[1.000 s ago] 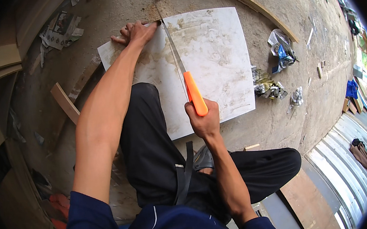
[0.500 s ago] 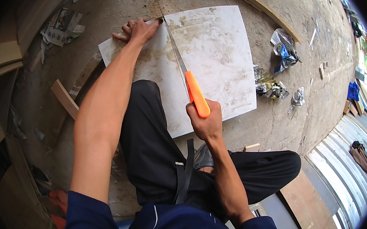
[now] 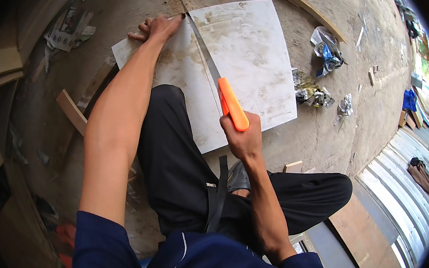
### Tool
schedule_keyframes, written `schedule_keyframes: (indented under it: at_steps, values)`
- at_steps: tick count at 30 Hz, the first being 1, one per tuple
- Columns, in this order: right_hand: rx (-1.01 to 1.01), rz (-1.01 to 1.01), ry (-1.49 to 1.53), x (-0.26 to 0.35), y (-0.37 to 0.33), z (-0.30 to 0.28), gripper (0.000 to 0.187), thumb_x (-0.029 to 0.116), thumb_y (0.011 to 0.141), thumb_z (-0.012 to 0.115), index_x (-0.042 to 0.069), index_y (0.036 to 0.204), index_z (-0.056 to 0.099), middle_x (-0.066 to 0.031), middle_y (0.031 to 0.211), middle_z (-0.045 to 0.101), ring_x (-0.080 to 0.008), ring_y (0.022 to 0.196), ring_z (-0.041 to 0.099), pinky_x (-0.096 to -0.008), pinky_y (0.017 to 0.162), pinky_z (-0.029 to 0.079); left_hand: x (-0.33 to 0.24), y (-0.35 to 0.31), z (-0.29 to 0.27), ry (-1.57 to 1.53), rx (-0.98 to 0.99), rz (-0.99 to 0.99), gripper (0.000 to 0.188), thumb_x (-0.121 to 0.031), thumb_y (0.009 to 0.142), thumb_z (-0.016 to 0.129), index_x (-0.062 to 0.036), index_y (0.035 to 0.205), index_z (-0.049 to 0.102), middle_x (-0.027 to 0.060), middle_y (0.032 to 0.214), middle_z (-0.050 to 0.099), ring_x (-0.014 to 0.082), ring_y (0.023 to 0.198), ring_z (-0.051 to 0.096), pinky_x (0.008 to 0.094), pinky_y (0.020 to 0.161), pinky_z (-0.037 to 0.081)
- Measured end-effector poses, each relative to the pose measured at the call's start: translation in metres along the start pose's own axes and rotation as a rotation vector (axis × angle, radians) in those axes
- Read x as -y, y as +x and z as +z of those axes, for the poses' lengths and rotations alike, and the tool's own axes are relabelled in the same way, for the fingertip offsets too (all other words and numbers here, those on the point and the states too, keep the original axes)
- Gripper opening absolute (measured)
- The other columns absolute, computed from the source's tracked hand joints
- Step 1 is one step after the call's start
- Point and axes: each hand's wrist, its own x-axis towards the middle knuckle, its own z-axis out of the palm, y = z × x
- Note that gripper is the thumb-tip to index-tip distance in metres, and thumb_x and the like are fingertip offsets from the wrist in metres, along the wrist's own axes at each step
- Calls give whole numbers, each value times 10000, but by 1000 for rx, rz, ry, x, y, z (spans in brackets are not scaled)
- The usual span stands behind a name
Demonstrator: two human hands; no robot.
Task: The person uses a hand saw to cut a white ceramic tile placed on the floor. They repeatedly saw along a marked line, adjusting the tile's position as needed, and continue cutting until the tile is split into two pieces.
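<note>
- Nearest you, your black trousers [image 3: 175, 152] show both knees bent, the left one against the near side of the board.
- Your right hand [image 3: 243, 135] is closed round the orange handle [image 3: 234, 104] of the handsaw [image 3: 204, 48], above the board's near part.
- The handsaw's long axis runs away from you and slightly left, handle toward you, its narrow tip pointing out past the board's far edge.
- Under it, the stained white board [image 3: 249, 59] lies low over the floor [image 3: 364, 95], its longer direction running roughly away from you; a thin line runs just left of the blade.
- Your left hand [image 3: 163, 29] is spread on the board's far edge, left of the blade, thumb toward it and bent fingers pointing left; you cannot tell whether fingertips reach underneath.
- Right of the board lie crumpled scraps [image 3: 328, 55].
- Farther off, a long wooden strip [image 3: 301, 5] lies beyond the far right corner.
</note>
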Motion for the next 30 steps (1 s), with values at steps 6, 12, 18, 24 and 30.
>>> schedule_keyframes:
  at_steps: [6, 12, 18, 24, 30]
  values:
    - [17, 40, -2, -1, 2, -3, 235, 85, 749, 592, -26, 582, 470, -75, 462, 413, -120, 442, 368, -312, 453, 344, 1, 6, 0, 59, 50, 1, 742, -717, 741, 475, -223, 1289, 550, 149, 1442, 350, 385, 1364, 155, 701, 990, -132]
    - [25, -22, -27, -8, -3, 1, 243, 88, 749, 595, -29, 579, 465, -82, 462, 411, -127, 441, 365, -317, 453, 343, 5, 12, 3, 66, 28, -1, 743, -710, 748, 470, -208, 1290, 550, 159, 1441, 352, 401, 1362, 165, 705, 990, -127]
    - [2, -26, -12, -6, 34, 22, 266, 116, 757, 591, -42, 588, 460, -128, 475, 409, -169, 433, 370, -333, 467, 358, 1, 25, 14, 53, -31, 56, 737, -694, 739, 488, -204, 1286, 553, 169, 1439, 349, 406, 1367, 157, 712, 983, -129]
    - [-18, -74, -71, -11, 17, 20, 265, 118, 748, 605, -40, 586, 467, -140, 481, 424, -195, 424, 398, -344, 472, 370, 7, 11, 6, 49, 18, 12, 726, -670, 737, 490, -222, 1307, 533, 169, 1445, 337, 401, 1370, 170, 717, 981, -125]
    - [-10, -94, -147, 9, 51, 37, 258, 121, 748, 602, -43, 596, 474, -159, 490, 428, -200, 431, 397, -352, 476, 373, 3, 4, 0, 34, 17, 46, 700, -542, 715, 531, -128, 1279, 533, 156, 1421, 348, 396, 1323, 205, 698, 1015, -109]
